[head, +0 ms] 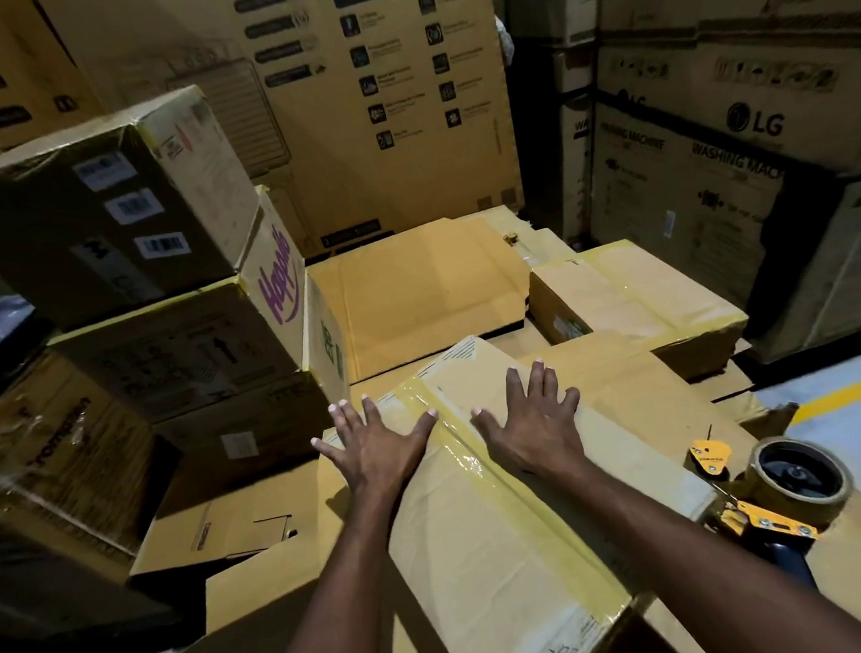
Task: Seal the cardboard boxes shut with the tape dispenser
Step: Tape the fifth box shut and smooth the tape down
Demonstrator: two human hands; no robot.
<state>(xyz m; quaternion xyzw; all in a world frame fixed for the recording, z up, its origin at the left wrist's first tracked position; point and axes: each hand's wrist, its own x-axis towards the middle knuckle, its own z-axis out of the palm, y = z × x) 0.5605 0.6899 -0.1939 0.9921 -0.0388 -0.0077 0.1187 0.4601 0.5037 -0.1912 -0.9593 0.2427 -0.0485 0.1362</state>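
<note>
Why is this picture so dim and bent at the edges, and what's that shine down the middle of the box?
Head view: dim, warm light leaves the stacked boxes at left in shadow; the shine is glare on the tape strip between the left hand and right hand; the wide lens bends the edges; print on the tall carton is blurred.

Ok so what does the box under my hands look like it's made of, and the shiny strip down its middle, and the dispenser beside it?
The tan rectangular box: matte cardboard, creased and dull. The shiny yellowish strip along its seam: likely plastic packing tape, glossy, wrinkled, catching highlights. The orange tape dispenser: frame probably painted metal, given the screw heads; handle dark, perhaps plastic.
</note>
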